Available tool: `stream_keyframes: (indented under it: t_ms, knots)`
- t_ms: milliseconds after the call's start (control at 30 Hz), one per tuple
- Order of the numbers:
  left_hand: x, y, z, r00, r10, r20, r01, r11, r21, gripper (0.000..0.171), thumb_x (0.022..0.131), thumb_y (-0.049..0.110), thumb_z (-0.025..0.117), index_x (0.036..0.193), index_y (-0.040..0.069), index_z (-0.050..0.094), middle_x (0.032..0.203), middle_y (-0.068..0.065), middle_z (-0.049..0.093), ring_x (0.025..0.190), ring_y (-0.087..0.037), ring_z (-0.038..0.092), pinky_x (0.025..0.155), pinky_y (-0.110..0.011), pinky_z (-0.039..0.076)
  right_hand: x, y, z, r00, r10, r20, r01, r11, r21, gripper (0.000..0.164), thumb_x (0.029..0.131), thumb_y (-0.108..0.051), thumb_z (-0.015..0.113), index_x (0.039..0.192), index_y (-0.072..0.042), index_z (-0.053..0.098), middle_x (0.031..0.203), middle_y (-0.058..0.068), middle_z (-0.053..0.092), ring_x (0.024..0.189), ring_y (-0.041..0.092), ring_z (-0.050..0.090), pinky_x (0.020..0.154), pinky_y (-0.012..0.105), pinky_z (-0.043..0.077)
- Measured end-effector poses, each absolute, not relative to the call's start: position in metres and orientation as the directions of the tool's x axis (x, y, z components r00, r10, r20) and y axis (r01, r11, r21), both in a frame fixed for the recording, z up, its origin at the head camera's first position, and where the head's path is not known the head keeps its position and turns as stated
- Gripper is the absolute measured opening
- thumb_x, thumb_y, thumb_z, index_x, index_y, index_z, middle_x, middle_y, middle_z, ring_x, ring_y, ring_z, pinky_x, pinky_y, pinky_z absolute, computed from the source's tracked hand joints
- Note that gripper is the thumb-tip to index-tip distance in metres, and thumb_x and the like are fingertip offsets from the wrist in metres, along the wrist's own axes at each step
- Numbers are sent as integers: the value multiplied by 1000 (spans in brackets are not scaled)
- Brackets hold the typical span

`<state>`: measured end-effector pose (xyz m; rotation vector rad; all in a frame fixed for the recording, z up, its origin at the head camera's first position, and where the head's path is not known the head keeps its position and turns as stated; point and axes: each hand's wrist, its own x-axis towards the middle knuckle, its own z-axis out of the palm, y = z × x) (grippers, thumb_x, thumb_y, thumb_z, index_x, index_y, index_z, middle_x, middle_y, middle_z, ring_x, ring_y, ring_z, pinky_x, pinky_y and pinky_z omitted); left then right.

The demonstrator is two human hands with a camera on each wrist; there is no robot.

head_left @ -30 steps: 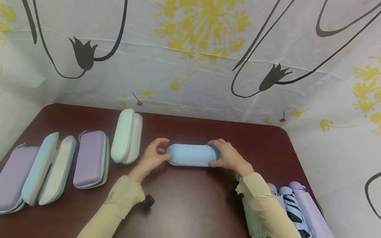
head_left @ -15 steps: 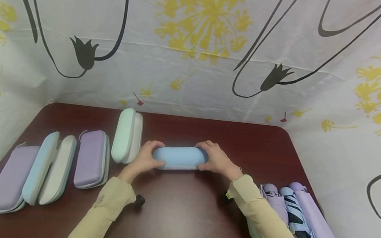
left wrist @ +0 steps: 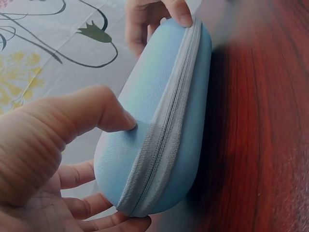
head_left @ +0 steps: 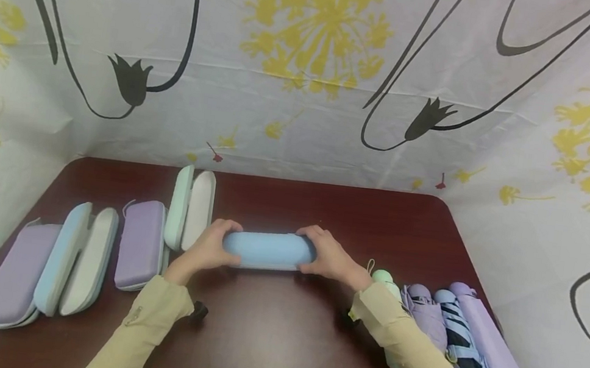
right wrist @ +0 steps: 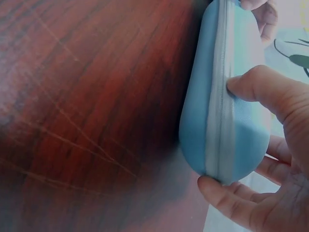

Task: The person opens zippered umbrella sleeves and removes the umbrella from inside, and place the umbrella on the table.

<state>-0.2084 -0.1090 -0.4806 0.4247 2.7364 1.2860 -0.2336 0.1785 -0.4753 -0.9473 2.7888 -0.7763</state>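
Observation:
A light blue zippered hard case [head_left: 269, 250], its zip closed all round, lies lengthwise across the middle of the table. My left hand [head_left: 208, 248] grips its left end, and my right hand [head_left: 331, 258] holds the right end. In the left wrist view, the thumb presses the case [left wrist: 140, 106] beside the grey zip, with the fingers curled round the rounded end. The right wrist view has the other thumb on the zip edge of the case [right wrist: 246, 116] and fingers under the end. Just left of my left hand stands a partly open mint case [head_left: 178, 209].
Along the left of the table are two purple cases [head_left: 141, 245], [head_left: 18, 276] and an open light blue case [head_left: 61, 260]. Folded umbrellas lie at the right: lavender [head_left: 492, 349], blue striped [head_left: 461, 333], purple [head_left: 427, 314] and a green one [head_left: 384, 276] partly behind my right sleeve.
Both hands have closed round the blue case and brought it left and slightly nearer. The mint case has shifted a little left, and its halves stand wider apart.

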Motion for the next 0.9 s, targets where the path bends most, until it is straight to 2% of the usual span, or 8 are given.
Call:
stream_keyframes:
  t_ms: [167,333,467,600,733,900]
  knots:
    - [-208,-110,-480,-950,304,75,255,613,747,57,60,16,73,110,-2,55,105,-19,52,91,-32,52,83,-46,46,-232,181,-477,-816,-572,79,-520,669,-531,63,69,-21,80,122,-4,52,117,11,54,104,27,52,84,42,47]
    - [-211,-105,-480,-942,329,65,281,668,689,61,60,16,76,114,-4,55,108,-19,54,97,-33,51,87,-47,44,-236,189,-477,-801,-591,95,-529,625,-574,59,72,-19,80,122,-3,53,117,12,55,105,24,53,84,41,47]
    - [-211,-102,-477,-934,351,59,308,714,629,63,61,17,78,116,-3,55,111,-17,54,102,-32,49,88,-45,44,-241,196,-474,-788,-611,80,-512,578,-635,46,80,-11,70,121,1,54,119,15,56,106,27,54,84,41,48]
    - [-211,-100,-475,-934,352,55,309,722,620,63,60,17,78,115,-1,56,111,-16,54,103,-32,48,87,-46,44,-247,202,-470,-816,-577,-18,-406,595,-693,34,87,-4,55,120,4,55,118,18,58,105,29,57,84,41,48]
    - [-212,-100,-477,-935,353,45,303,724,619,63,58,18,79,115,1,55,111,-15,54,103,-32,47,86,-47,44,-253,204,-471,-824,-558,-102,-352,643,-680,34,90,-2,47,122,3,57,119,18,60,97,23,56,80,36,46]
    - [-210,-98,-477,-936,351,37,299,732,612,65,56,18,80,114,3,54,113,-13,53,104,-31,46,84,-47,45,-260,201,-475,-811,-577,-96,-364,627,-689,33,91,-1,44,121,2,60,120,16,60,97,20,55,80,33,45]
